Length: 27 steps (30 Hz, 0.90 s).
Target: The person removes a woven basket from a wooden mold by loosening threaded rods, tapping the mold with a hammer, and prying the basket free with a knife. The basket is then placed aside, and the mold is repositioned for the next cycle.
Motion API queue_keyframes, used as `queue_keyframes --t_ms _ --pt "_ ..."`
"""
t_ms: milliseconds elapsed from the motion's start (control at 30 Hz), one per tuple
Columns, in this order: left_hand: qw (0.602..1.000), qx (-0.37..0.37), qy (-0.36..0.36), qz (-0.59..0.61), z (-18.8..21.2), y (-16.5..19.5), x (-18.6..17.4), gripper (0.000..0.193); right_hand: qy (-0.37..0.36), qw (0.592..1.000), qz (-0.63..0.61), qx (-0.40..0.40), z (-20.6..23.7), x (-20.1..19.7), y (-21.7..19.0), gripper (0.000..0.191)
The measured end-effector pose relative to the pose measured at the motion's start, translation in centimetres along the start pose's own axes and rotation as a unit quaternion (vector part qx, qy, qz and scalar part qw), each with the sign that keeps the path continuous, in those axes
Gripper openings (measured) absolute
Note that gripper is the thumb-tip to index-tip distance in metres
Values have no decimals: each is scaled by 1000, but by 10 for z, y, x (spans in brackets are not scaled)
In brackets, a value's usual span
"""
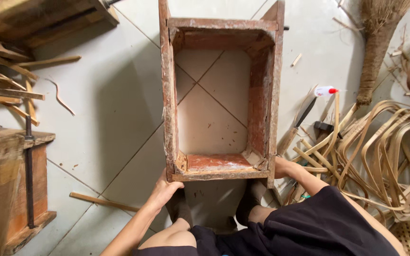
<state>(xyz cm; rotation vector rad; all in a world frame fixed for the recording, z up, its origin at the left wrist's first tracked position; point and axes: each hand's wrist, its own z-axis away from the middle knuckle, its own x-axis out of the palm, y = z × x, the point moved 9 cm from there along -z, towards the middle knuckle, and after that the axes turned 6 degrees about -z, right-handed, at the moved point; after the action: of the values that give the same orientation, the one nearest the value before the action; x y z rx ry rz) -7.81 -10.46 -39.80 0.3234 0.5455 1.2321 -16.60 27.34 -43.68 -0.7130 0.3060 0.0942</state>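
The left hand (164, 189) curls its fingers around the near left corner of an open wooden frame (169, 95) standing on the tiled floor (110, 109). The right hand (283, 167) clasps the near right corner, with bent cane strips (380, 151) and a knife (296, 127) just beyond it.

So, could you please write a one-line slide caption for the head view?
Both hands, left hand and right hand, grip the near end of a worn reddish open wooden frame on a tiled floor.

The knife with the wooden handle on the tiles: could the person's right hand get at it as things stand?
Probably yes. The right hand grips the wooden frame's near corner, and the knife lies just beyond it on open tile, beside the cane strips. It would have to let go first.
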Motion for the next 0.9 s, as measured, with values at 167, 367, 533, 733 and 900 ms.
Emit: queue_keyframes --t_ms 167,367,533,733,900 --pt "991 8 -113 -69 0 17 -5 98 85 989 30 117 14 -14 24 26" --pt "840 70 -154 -515 -67 106 -127 84 -63 959 190 200 75 -80 75 25" --pt "978 118 95 -141 -172 284 -193 85 394 897 201 10 54 -301 23 19" --pt "979 93 137 121 -212 336 -146 54 624 729 282 17 33 -387 -13 34" --pt "980 73 24 185 -230 328 -141 32 624 710 324 -39 7 -385 -16 37"
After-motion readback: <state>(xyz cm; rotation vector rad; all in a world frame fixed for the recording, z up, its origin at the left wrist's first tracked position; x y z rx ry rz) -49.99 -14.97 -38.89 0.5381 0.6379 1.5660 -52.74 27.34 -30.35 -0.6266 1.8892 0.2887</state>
